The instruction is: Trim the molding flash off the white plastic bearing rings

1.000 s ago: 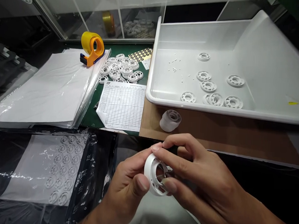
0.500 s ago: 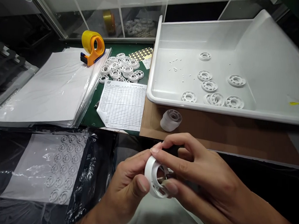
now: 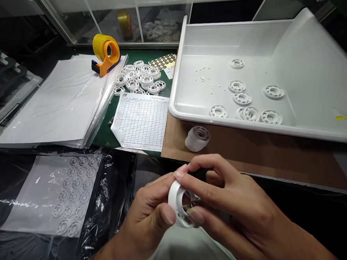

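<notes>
Low in the middle, my left hand (image 3: pixel 151 213) is closed on a white plastic ring (image 3: pixel 174 201) with holes round its inner flange, gripping it by the outer wall. From the other side, my right hand (image 3: pixel 230 201) pinches a small metal tool (image 3: pixel 191 203) between thumb and fingers. The tool's thin tip reaches into the ring's opening; most of the rest is hidden by the fingers, so its exact kind does not show. My right index fingertip rests near the top of the ring, against the left fingers.
A white tray (image 3: pixel 225 122) holds several rings and small white scraps. In front of it stands a short stack of rings (image 3: pixel 197 138). Leftward are a printed form (image 3: pixel 141 123), a heap of rings (image 3: pixel 141 77), a tape dispenser (image 3: pixel 107 56), white sheets (image 3: pixel 51 101) and bagged rings (image 3: pixel 74 196).
The metal tool's tip has shifted slightly inside the ring, and the ring is tilted a little differently. Both hands keep their holds. The whole view has moved slightly.
</notes>
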The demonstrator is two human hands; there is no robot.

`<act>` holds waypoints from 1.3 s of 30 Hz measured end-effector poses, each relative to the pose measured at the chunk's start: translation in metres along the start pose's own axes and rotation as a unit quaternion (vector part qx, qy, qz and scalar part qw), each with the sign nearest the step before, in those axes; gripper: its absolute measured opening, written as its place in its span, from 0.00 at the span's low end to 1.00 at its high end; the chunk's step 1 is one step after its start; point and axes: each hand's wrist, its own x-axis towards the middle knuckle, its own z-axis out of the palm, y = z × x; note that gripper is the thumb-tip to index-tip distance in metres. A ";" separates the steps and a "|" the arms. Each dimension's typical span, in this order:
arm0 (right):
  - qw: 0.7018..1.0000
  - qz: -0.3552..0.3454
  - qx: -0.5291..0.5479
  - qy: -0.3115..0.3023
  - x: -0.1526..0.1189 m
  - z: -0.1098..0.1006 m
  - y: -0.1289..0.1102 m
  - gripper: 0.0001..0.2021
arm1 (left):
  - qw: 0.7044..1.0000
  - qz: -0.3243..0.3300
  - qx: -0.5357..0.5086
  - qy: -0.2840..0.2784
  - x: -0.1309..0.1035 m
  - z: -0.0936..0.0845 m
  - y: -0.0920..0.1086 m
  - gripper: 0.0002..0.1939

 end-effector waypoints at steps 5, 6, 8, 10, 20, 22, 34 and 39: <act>0.999 -0.021 -0.016 0.031 -0.001 0.006 0.002 0.17 | 1.000 0.002 -0.015 0.003 0.000 -0.002 -0.004 0.33; 0.999 -0.021 -0.022 0.030 0.000 0.006 0.002 0.17 | 1.000 0.001 -0.017 0.004 0.000 -0.003 -0.005 0.33; 0.999 -0.016 -0.038 0.019 0.002 0.006 0.000 0.16 | 1.000 0.001 -0.018 0.008 -0.001 -0.004 -0.007 0.32; 0.999 -0.013 -0.051 0.013 0.003 0.005 -0.001 0.15 | 1.000 0.005 -0.017 0.012 -0.001 -0.005 -0.008 0.32; 0.999 0.007 -0.042 0.004 0.000 0.003 0.002 0.13 | 0.996 -0.016 -0.083 -0.004 0.005 -0.004 -0.009 0.29; 0.999 0.010 -0.031 -0.007 0.000 -0.001 0.003 0.14 | 0.996 -0.010 -0.086 0.008 0.006 -0.005 -0.011 0.29; 0.992 -0.115 0.015 0.043 -0.008 0.006 0.015 0.21 | 0.991 -0.029 -0.124 0.036 0.012 0.006 -0.006 0.33; 0.990 -0.044 0.056 0.125 -0.018 0.005 0.016 0.09 | 0.979 -0.007 -0.202 0.009 0.014 0.011 -0.012 0.25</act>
